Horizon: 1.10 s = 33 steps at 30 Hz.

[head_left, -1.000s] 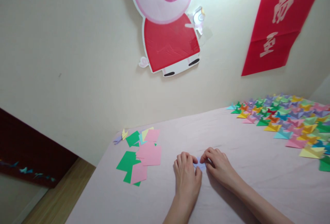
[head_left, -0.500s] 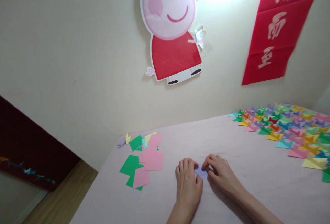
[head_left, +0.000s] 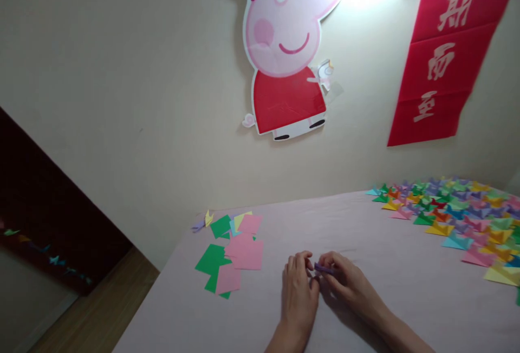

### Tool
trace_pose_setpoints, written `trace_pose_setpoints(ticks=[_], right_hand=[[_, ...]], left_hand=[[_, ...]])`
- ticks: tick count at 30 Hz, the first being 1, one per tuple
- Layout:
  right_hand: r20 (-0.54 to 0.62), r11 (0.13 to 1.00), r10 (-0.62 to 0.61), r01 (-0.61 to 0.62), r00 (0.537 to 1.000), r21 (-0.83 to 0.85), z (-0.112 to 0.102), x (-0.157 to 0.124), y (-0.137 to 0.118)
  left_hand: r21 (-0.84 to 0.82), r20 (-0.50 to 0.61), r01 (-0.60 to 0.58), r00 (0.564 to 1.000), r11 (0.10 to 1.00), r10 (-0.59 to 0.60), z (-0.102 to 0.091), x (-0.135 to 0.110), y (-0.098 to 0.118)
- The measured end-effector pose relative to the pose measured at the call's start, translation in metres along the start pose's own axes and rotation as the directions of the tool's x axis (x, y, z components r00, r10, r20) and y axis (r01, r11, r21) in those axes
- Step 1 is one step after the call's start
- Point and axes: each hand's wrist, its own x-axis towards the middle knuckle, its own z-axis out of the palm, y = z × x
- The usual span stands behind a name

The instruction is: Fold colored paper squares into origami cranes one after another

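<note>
A small folded purple paper [head_left: 324, 268] is pinched between both my hands just above the pink table [head_left: 390, 266]. My left hand [head_left: 299, 289] holds its left end with curled fingers. My right hand [head_left: 345, 281] grips its right end between thumb and fingers. Most of the paper is hidden by my fingers.
Loose pink and green paper squares [head_left: 233, 258] lie to the left of my hands, with two tiny folded pieces [head_left: 204, 221] at the table's far left corner. Many coloured folded paper figures [head_left: 459, 215] cover the right side. The table's left edge drops to a wooden floor [head_left: 93, 320].
The purple paper lay flat under my fingers before; now it is lifted and folded narrower between both hands. The camera has tilted upward, showing more of the wall.
</note>
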Motion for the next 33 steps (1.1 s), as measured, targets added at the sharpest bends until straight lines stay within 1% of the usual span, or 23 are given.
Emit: trace_pose_setpoints(ticks=[2,3,5,7,8,10,12,15,17,21,24,27,31,33], right_hand=[[0.019,0.986,-0.048,0.050,0.999,-0.156,0.004,0.000,0.001],[0.042,0.963,-0.086,0.093,0.995,-0.253,0.006,0.000,0.001],[0.080,0.888,-0.165,0.183,0.983,-0.422,0.010,0.000,0.002],[0.129,0.827,-0.218,0.253,0.967,-0.502,0.011,0.000,0.001],[0.143,0.814,-0.225,0.266,0.964,-0.516,0.010,0.000,0.000],[0.158,0.820,-0.211,0.262,0.965,-0.508,0.007,-0.002,-0.002],[0.181,0.847,-0.197,0.260,0.963,-0.464,0.001,-0.004,-0.003],[0.234,0.880,-0.200,0.279,0.952,-0.384,-0.006,-0.009,-0.001],[0.268,0.892,-0.202,0.290,0.942,-0.346,-0.010,-0.011,0.000],[0.324,0.924,-0.211,0.296,0.922,-0.243,-0.017,-0.011,0.005],[0.346,0.957,-0.188,0.250,0.919,-0.145,-0.023,-0.008,0.007],[0.370,0.982,-0.131,0.170,0.920,-0.077,-0.027,-0.005,0.007],[0.395,0.998,-0.031,0.053,0.918,-0.044,-0.028,0.001,0.004],[0.398,0.998,0.000,0.024,0.917,-0.055,-0.026,0.004,0.004]], left_hand=[[0.045,-0.016,-0.041,0.999,0.998,0.042,-0.003,-0.001,0.002],[0.076,-0.015,-0.066,0.998,0.995,0.067,-0.005,-0.003,0.003],[0.148,0.016,-0.126,0.992,0.981,0.125,-0.009,-0.006,0.003],[0.215,0.072,-0.197,0.980,0.957,0.185,-0.015,-0.012,0.000],[0.240,0.100,-0.232,0.972,0.943,0.214,-0.018,-0.015,-0.003],[0.282,0.140,-0.293,0.955,0.914,0.263,-0.023,-0.023,-0.009],[0.310,0.167,-0.340,0.939,0.888,0.302,-0.027,-0.032,-0.014],[0.298,0.220,-0.396,0.914,0.868,0.342,-0.027,-0.041,-0.019],[0.287,0.250,-0.407,0.906,0.867,0.342,-0.024,-0.043,-0.020],[0.303,0.268,-0.380,0.914,0.874,0.305,-0.025,-0.041,-0.017],[0.298,0.270,-0.397,0.907,0.868,0.322,-0.032,-0.040,-0.015],[0.306,0.285,-0.424,0.895,0.853,0.343,-0.036,-0.042,-0.013],[0.330,0.334,-0.456,0.875,0.827,0.350,-0.037,-0.043,-0.011],[0.346,0.348,-0.466,0.870,0.815,0.349,-0.037,-0.043,-0.010]])
